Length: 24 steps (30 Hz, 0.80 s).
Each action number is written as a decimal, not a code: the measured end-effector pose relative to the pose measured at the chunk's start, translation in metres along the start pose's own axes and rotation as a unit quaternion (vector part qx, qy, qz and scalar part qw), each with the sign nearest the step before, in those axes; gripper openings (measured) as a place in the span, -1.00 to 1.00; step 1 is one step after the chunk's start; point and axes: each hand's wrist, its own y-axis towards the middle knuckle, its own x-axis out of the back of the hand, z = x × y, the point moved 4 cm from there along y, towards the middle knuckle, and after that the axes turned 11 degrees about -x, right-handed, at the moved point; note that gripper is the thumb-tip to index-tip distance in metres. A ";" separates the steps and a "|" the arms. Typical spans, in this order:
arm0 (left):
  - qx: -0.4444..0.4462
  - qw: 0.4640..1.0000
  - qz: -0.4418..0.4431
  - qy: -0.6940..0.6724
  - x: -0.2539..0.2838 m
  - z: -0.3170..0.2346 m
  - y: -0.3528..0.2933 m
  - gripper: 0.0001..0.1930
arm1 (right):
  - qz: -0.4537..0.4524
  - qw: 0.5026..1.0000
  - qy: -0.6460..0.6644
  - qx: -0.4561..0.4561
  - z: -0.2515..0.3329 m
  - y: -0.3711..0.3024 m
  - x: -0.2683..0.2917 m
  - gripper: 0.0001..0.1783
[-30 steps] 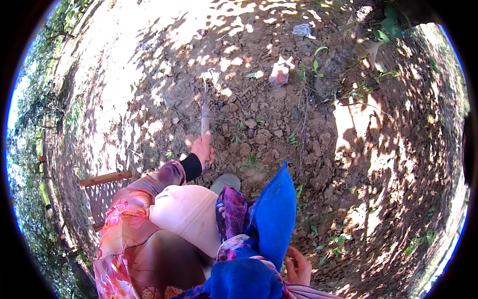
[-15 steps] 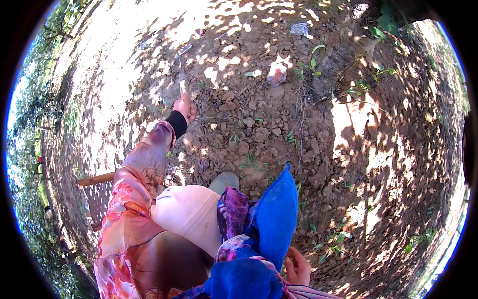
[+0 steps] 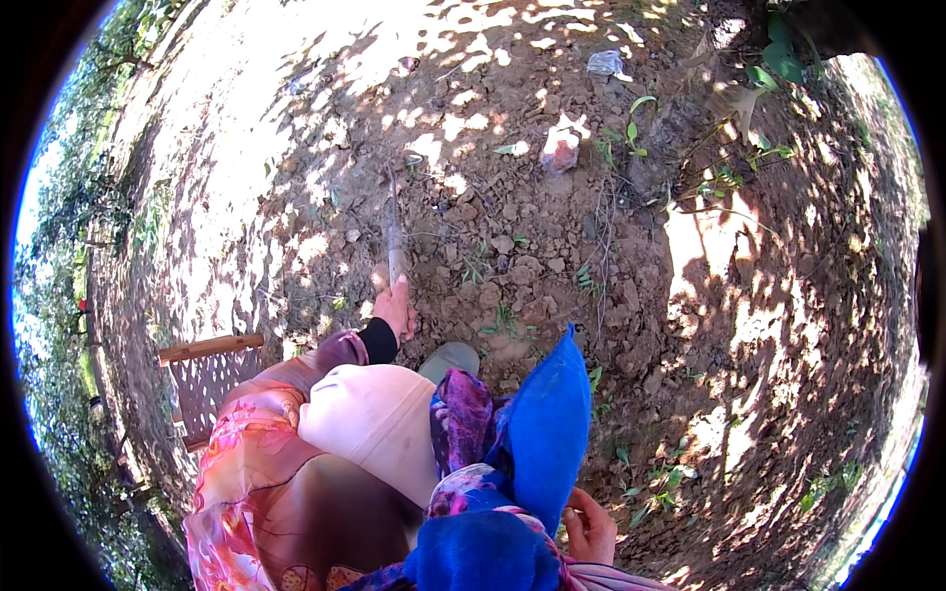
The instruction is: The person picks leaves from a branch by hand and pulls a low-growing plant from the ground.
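Observation:
My left hand [image 3: 393, 310] is closed around the pale handle of a hand hoe [image 3: 395, 246]. The tool's thin shaft points away from me, its far end down at the soil. That end is hard to make out against the ground. Beside the blue cloth [image 3: 548, 433], at the lower right, is my right hand [image 3: 591, 527]. Its fingers are curled and partly hidden by the cloth; what they grip, if anything, does not show. Loose brown clods of soil [image 3: 522, 266] with small green weeds [image 3: 505, 320] lie around the hoe.
A crumpled reddish wrapper [image 3: 560, 153] and a whitish scrap [image 3: 605, 64] lie farther off. Left of me is a perforated crate [image 3: 212, 379] with a wooden top edge. Leafy stems [image 3: 724, 182] grow at the upper right. A shoe [image 3: 449, 362] stands just ahead of me.
My left hand has drawn back toward me and slightly right with the hoe. Its small metal blade, lifted into view before, is now down by the soil. My right hand stays put.

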 end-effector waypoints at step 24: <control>0.006 0.994 -0.111 -0.019 0.021 -0.004 0.084 -0.51 | -0.004 1.000 0.007 -0.001 -0.017 -0.003 0.002 -0.67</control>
